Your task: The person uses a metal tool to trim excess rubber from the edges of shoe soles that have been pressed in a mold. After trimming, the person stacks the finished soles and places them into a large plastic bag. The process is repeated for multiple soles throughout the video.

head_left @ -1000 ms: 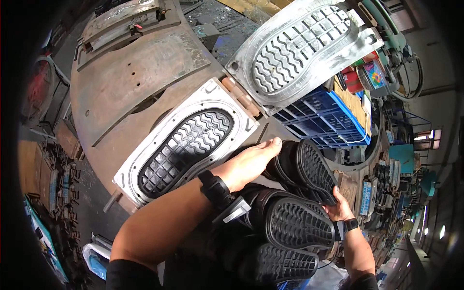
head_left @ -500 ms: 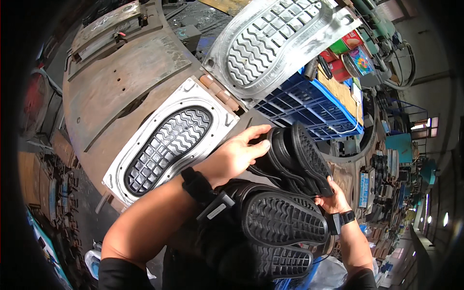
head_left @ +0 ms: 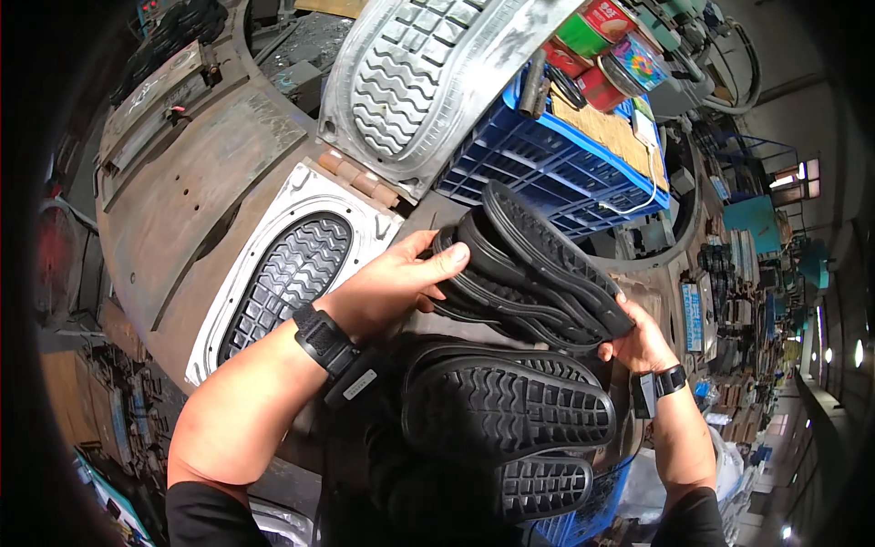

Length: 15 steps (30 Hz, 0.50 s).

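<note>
Left hand (head_left: 396, 287) and right hand (head_left: 638, 342) each grip one end of the black soles (head_left: 524, 269) — fingers curled closed — stacked, treads ribbed, held on edge.

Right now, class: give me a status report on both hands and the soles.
Left hand and right hand gripping stack of black rubber soles. More soles piled below. Open sole mould alongside.
</note>
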Tool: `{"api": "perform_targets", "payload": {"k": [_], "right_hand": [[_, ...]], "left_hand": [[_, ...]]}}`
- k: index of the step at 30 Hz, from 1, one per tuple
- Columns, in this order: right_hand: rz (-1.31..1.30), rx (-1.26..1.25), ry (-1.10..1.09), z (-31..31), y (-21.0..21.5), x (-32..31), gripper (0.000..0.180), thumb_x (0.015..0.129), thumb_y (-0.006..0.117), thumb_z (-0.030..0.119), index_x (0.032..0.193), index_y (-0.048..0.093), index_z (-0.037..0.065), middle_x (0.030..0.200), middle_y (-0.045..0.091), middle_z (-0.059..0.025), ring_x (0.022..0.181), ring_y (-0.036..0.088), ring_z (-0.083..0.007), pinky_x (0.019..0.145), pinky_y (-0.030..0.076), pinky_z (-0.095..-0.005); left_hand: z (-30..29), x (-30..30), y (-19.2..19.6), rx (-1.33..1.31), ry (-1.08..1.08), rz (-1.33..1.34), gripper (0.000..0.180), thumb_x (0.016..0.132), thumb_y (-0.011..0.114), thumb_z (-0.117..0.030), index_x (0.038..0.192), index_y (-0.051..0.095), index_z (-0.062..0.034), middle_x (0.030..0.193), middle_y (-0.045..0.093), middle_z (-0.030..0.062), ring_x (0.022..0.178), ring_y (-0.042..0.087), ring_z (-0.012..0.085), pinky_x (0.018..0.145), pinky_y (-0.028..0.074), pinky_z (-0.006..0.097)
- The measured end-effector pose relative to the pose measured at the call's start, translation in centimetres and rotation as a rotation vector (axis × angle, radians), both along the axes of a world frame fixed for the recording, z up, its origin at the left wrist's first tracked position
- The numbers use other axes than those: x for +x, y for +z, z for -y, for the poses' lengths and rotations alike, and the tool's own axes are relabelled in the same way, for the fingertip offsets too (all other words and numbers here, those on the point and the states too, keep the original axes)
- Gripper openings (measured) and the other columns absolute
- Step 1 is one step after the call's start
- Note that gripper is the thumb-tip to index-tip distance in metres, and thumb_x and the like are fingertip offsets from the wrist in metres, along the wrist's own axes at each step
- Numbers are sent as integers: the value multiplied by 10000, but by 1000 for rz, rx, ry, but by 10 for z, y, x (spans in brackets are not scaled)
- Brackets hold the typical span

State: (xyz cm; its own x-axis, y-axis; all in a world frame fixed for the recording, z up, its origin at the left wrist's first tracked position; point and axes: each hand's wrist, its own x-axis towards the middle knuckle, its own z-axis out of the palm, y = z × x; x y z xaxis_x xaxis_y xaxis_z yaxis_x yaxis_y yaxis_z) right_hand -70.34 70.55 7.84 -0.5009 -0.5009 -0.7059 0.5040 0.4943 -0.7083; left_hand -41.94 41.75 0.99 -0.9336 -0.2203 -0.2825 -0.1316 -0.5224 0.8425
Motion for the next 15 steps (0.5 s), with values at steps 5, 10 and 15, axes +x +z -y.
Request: {"api": "perform_targets", "payload": {"k": [5,10,15], "right_hand": [[-48,-3,7,-3,9,-14,407,1007,621,347,1239,636,13,1080,720,-123,823,689,-246,530,554,-349],[-108,-90,49,-6,32,-6,366,994,596,307,1232,640,33,1120,722,-116,896,699,-248,579,593,-404],[-262,-202,153,-31,100,39,473,992,616,329,1317,555,-8,1112,713,-154,874,710,-235,601,592,-358]], "left_hand": [[4,1,16,62,-9,-2,457,1082,575,-411,1393,550,-77,1092,697,-29,911,627,23,743,474,155],[-1,14,45,-5,32,-43,532,1062,608,-422,1448,516,-67,1088,692,-22,894,629,40,784,498,190],[-28,55,124,93,54,-123,626,1019,696,-247,1531,400,-41,1147,662,-1,963,597,53,804,478,215]]}}
